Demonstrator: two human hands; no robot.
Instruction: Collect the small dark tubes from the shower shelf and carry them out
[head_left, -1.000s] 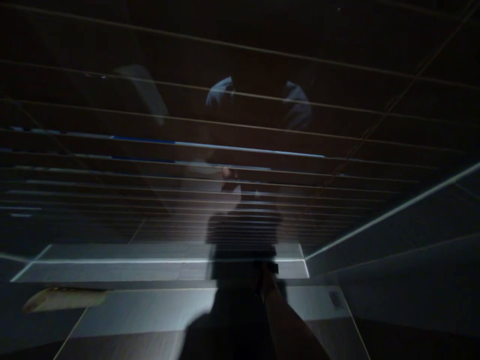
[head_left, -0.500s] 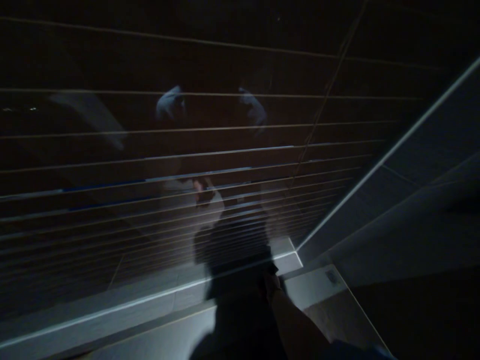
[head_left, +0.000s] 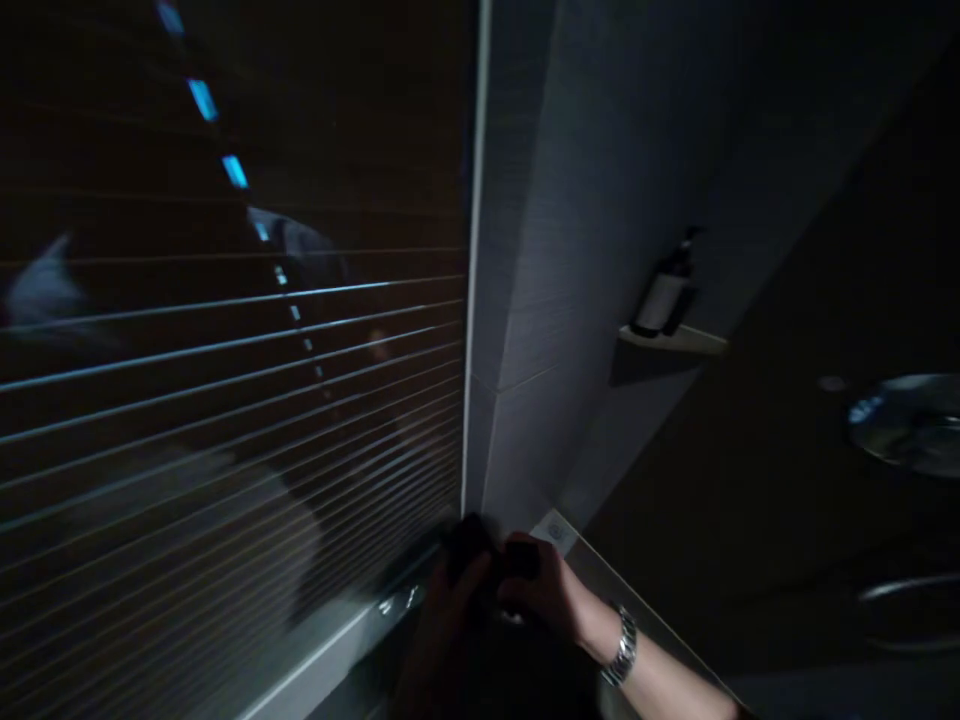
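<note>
Low in the frame, just right of centre, both hands meet on a small dark object point(head_left: 480, 560) held against the foot of the pale wall corner point(head_left: 480, 440). The right hand point(head_left: 544, 590), with a metal wristwatch point(head_left: 622, 650) on its wrist, wraps the object from the right, its fingers curled closed on it. The left hand point(head_left: 442, 620) is mostly a dark shape below and to the left; it seems to cup the same object, but I cannot tell how its fingers sit.

Judging by how it fits between two hands, the object is probably light and rigid, perhaps matte plastic or rubber; it is too dark to say more. Holding it by its sides, as the right hand does, looks the safest grip.

Across the left half of the frame runs a glossy dark surface with thin horizontal lines point(head_left: 225, 400), smooth and reflective. The wall beside it looks finely textured and matte. At right of centre a small shelf point(head_left: 675, 340) carries a pump bottle point(head_left: 664, 290), dark with a pale label. A shiny round metal fixture point(head_left: 907, 420) sits at the right edge.
</note>
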